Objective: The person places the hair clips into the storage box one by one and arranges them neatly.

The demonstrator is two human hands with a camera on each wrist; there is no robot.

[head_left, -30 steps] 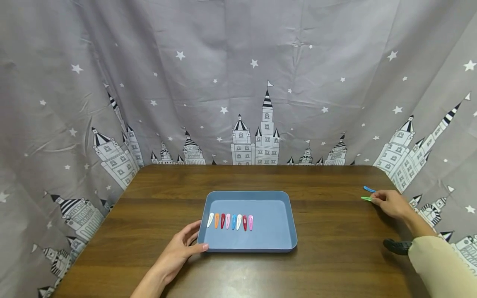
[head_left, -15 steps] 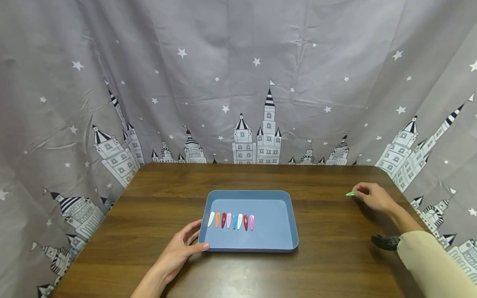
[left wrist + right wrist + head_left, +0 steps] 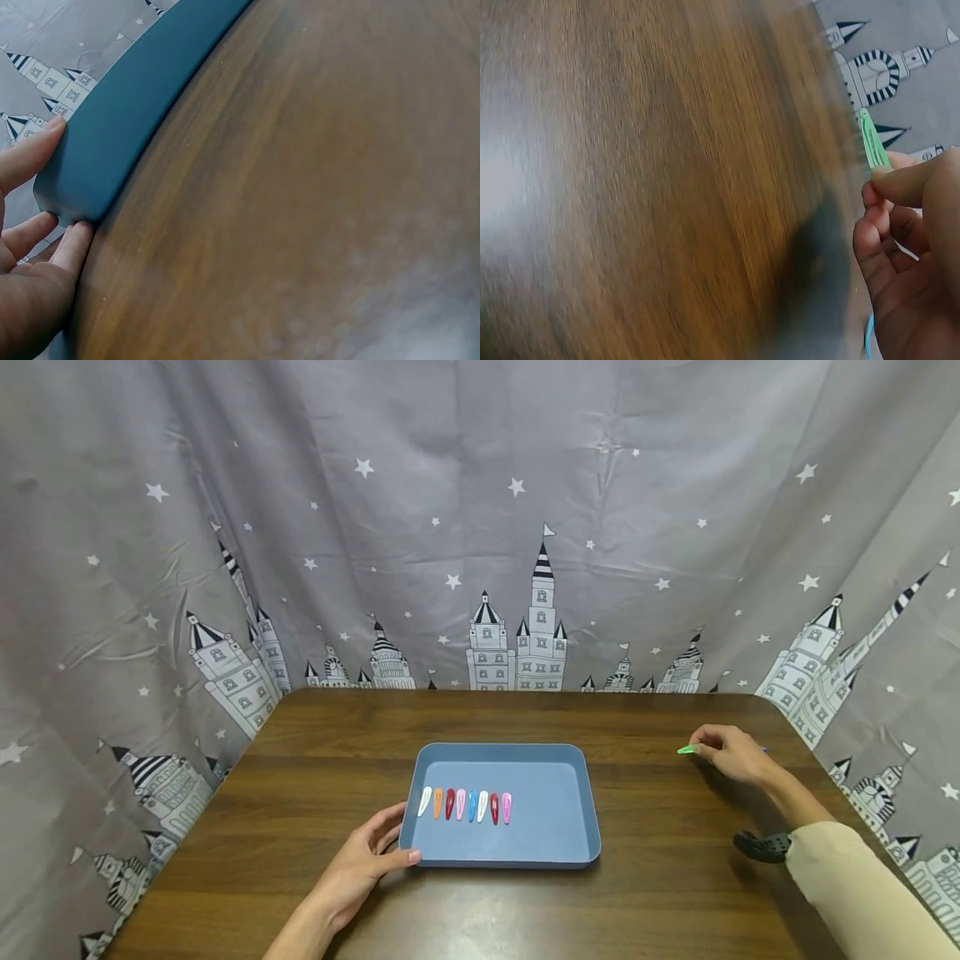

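A green snap hair clip (image 3: 686,749) is pinched between the thumb and fingertips of my right hand (image 3: 731,754), raised over the right part of the table. The right wrist view shows the clip (image 3: 874,139) pointing away from the fingertips. My left hand (image 3: 362,858) holds the blue-grey tray (image 3: 555,818) at its front left corner, the thumb at the front wall and the fingers along the left side. Inside the tray lies a row of several hair clips, from a white clip (image 3: 424,802) and an orange clip (image 3: 438,803) to a pink clip (image 3: 507,808).
Behind my right hand a blue clip (image 3: 764,748) lies on the table, mostly hidden. The wooden table (image 3: 645,893) ends at a grey curtain (image 3: 420,527) printed with castles and stars. A dark wrist strap (image 3: 761,847) sticks out beside the right sleeve (image 3: 862,881).
My right hand has picked up the green clip near the blue one and moved left with it over the table. The left hand stays at the tray's corner.
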